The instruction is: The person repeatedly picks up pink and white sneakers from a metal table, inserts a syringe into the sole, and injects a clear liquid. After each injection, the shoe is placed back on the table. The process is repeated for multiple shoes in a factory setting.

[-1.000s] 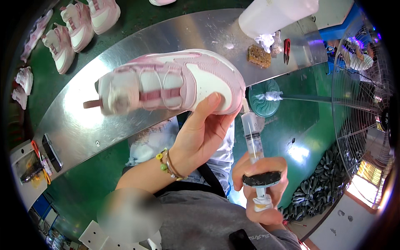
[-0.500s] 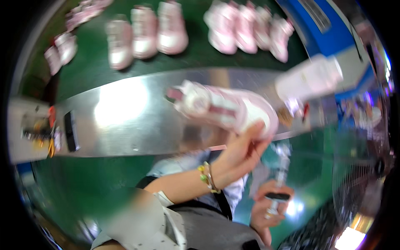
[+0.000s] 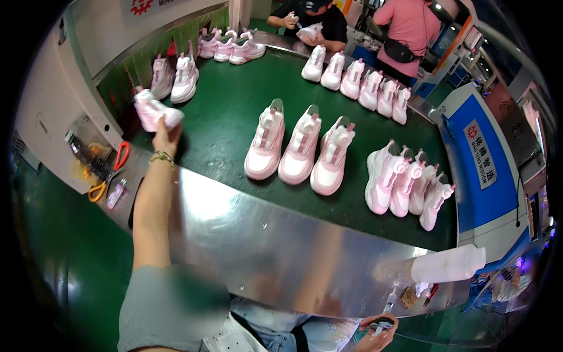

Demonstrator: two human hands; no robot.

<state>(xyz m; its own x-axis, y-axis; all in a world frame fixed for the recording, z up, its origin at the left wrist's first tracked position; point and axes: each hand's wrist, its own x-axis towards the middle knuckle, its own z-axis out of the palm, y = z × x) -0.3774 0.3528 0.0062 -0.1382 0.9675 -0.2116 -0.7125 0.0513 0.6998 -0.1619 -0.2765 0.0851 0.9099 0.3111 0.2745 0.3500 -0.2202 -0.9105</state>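
Note:
My left hand (image 3: 167,139) is stretched out to the far left, closed around the toe of a pink and white sneaker (image 3: 153,111). That sneaker is held at the left border of the green work surface, beside two upright sneakers (image 3: 185,79). At the lower right, my right hand (image 3: 378,332) is closed around a clear syringe (image 3: 390,300) with a dark finger flange, its barrel pointing up by the metal table edge. In the middle stand three pink and white sneakers (image 3: 308,146), toes toward me.
More sneakers stand in a right-hand group (image 3: 404,185) and a far row (image 3: 355,79). A white bottle (image 3: 448,264) lies on the metal ledge (image 3: 264,252). Orange-handled scissors (image 3: 122,155) are at left. Across the table, a person in black (image 3: 308,26) handles a shoe; another wears pink (image 3: 407,26).
My left hand has carried the sneaker from above the metal ledge to the far left of the green surface. The view has shifted, and my right hand still holds the syringe.

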